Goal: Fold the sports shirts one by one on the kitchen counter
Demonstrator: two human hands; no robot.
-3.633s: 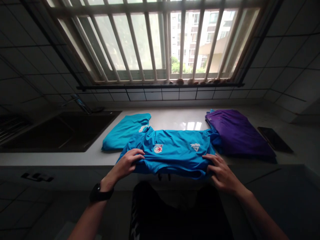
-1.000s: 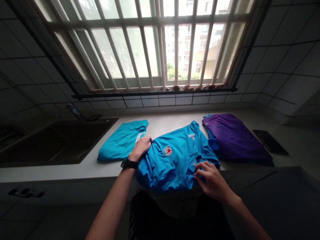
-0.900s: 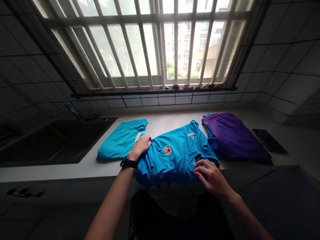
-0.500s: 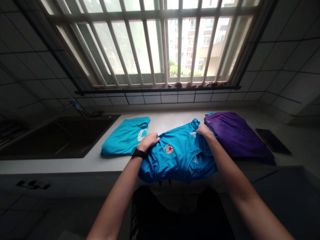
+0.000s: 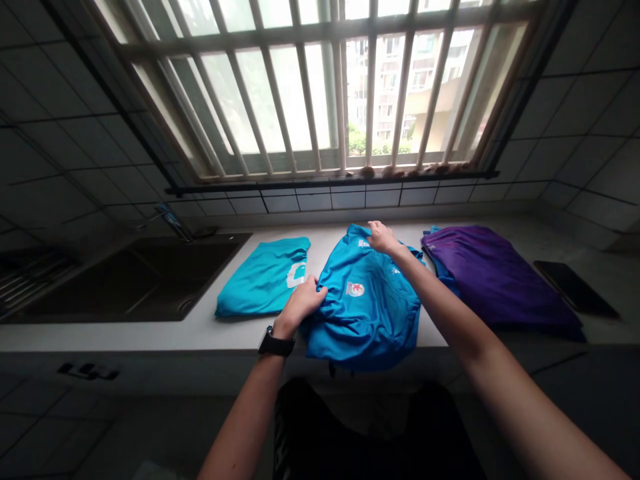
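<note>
A blue T-shirt (image 5: 370, 320) with a red-and-white badge lies bunched on the counter in front of me, its near side hanging slightly over the front edge. My left hand (image 5: 306, 300), with a black watch on the wrist, pinches the shirt's left side. At the shirt's far edge, my right hand (image 5: 383, 237) grips the cloth, its arm reaching across the right part of the shirt. A folded turquoise shirt (image 5: 265, 277) with a white print lies just left of my left hand. To the right rests a folded purple garment (image 5: 500, 280) on top of blue cloth.
A dark sink (image 5: 115, 280) with a faucet (image 5: 173, 221) is set into the white counter (image 5: 200, 337) at left. A black phone (image 5: 575, 288) lies at far right. Behind the counter is a barred window (image 5: 320, 100) with small objects along its sill.
My right hand has gone from the neckline to the shirt's far edge, gripped it and pulled it leftward. The blue shirt has turned and bunched up; my left hand keeps hold of its left side.
</note>
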